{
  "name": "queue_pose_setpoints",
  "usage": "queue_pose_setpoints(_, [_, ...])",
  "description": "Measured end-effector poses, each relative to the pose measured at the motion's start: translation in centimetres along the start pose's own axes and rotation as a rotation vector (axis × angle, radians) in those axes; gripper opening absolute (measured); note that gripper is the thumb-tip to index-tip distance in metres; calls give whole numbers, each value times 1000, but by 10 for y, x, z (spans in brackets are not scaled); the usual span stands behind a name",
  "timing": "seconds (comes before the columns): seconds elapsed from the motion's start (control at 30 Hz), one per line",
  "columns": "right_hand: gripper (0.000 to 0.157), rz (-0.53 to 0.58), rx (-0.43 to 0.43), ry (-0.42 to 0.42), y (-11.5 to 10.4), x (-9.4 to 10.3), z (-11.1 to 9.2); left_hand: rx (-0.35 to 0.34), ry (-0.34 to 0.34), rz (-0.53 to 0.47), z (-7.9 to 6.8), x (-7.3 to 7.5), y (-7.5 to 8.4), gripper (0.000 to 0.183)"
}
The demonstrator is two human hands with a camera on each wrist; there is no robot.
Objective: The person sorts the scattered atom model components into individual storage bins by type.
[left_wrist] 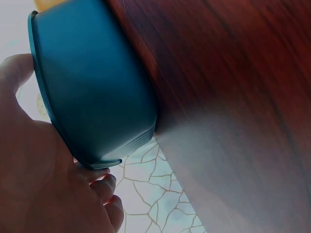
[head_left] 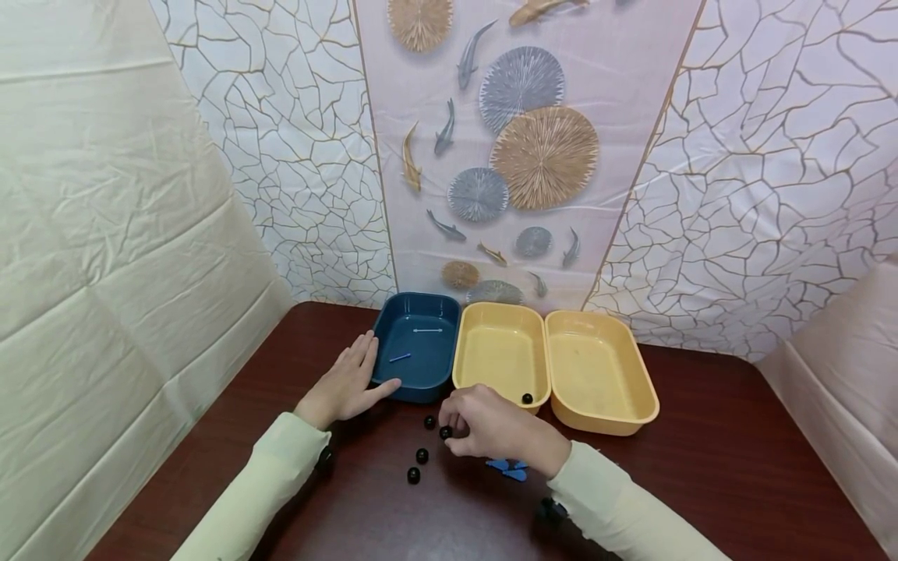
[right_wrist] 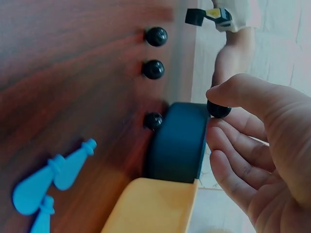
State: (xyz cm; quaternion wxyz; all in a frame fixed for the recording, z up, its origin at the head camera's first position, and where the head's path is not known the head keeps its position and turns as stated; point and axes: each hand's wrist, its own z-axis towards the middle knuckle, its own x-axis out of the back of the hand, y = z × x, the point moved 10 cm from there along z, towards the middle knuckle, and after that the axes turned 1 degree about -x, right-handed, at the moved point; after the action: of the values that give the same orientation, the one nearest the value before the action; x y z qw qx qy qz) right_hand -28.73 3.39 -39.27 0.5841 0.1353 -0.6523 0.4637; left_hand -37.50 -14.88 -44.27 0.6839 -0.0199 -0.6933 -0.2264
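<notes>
My right hand [head_left: 487, 425] pinches a black ball [right_wrist: 219, 109] between thumb and fingers, held up off the table in front of the middle tray. Nearby on the table lie three more black balls [head_left: 422, 456], in a loose line to the left of that hand. My left hand [head_left: 347, 382] rests on the near left corner of the dark blue tray [left_wrist: 92, 82], fingers extended along its side and thumb over the rim. Another black ball [head_left: 527, 398] sits inside the middle yellow tray [head_left: 501, 308], by its near right corner.
A second yellow tray [head_left: 603, 427] stands at the right of the row. Several blue teardrop-shaped pieces [right_wrist: 34, 189] lie on the table by my right wrist. Inside the blue tray are a small blue stick [head_left: 400, 358] and a pale thin stick [head_left: 428, 330]. A patterned cloth hangs behind.
</notes>
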Motion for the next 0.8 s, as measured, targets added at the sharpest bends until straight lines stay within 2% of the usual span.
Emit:
queue_pose_setpoints(0.53, [13,-61,-22,154,26,41,-7,-17,7,-8,0,2,2,102])
queue_pose_setpoints(0.8, [9,-93,-57,176,48,55,-6,-26,6,-20,-1,-1,2,101])
